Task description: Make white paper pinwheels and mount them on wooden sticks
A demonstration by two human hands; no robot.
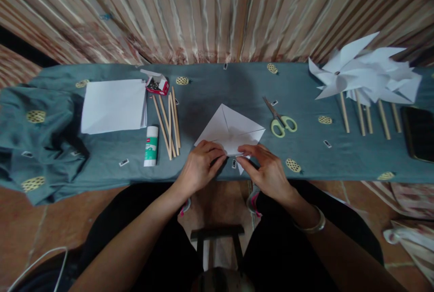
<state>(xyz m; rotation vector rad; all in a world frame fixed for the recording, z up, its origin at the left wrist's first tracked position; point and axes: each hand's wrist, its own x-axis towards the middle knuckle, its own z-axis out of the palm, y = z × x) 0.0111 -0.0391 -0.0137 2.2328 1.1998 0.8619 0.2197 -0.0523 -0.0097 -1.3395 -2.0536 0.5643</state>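
Note:
A white sheet of paper [233, 122], with dark slits or lines running in from its corners, lies before me in the middle of the cloth. Its near edge curls up between my two hands. My left hand [203, 163] pinches the paper at its near left side, thumb and fingers close together. On the near right, my right hand [266, 165] grips the paper between thumb and forefinger, and a pointed flap hangs below those fingers. Just right of the paper rest scissors [280, 120] with pale green handles, their blades spread slightly.
To the left are a paper stack [113, 106], a red box of small metal pieces [158, 84], several wooden sticks [169, 124] and a glue stick [151, 146]. Paper pinwheels [362, 73] on sticks and a dark phone [418, 134] lie at the right. A curtain [217, 16] hangs behind.

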